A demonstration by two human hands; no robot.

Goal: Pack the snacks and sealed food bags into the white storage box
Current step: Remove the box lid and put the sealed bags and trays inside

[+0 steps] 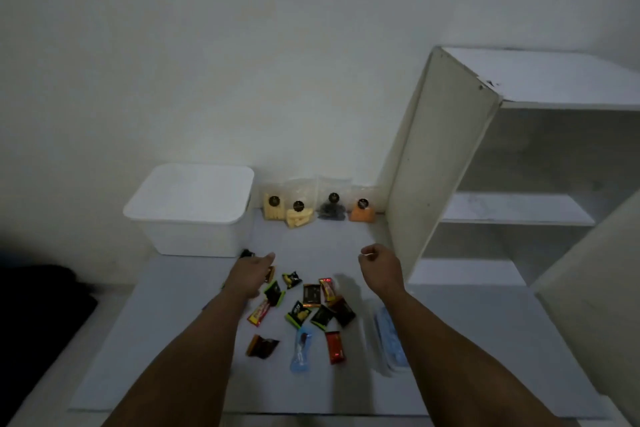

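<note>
Between two outstretched bare hands, small foil snack packets [304, 310] lie scattered on a pale tabletop [173, 340].

Left hand [251, 274] reaches forward with fingers straight and relaxed, holding nothing, hovering over the packets nearest it. Right hand [379, 265] hangs loosely curled; something tiny and pale may sit at its fingertips, but it is too small to tell. Beyond the left hand stands the white plastic storage box [194, 211], its lid on. Just beyond and between both hands, four clear sealed food bags [317, 206] lean against the wall. Right of the right hand stands a white open shelf unit [502, 184]. Nothing appears packed yet. Likely risks: the closed lid blocks any drop, and the slick packets could slide off the table edge if swept carelessly.
</note>
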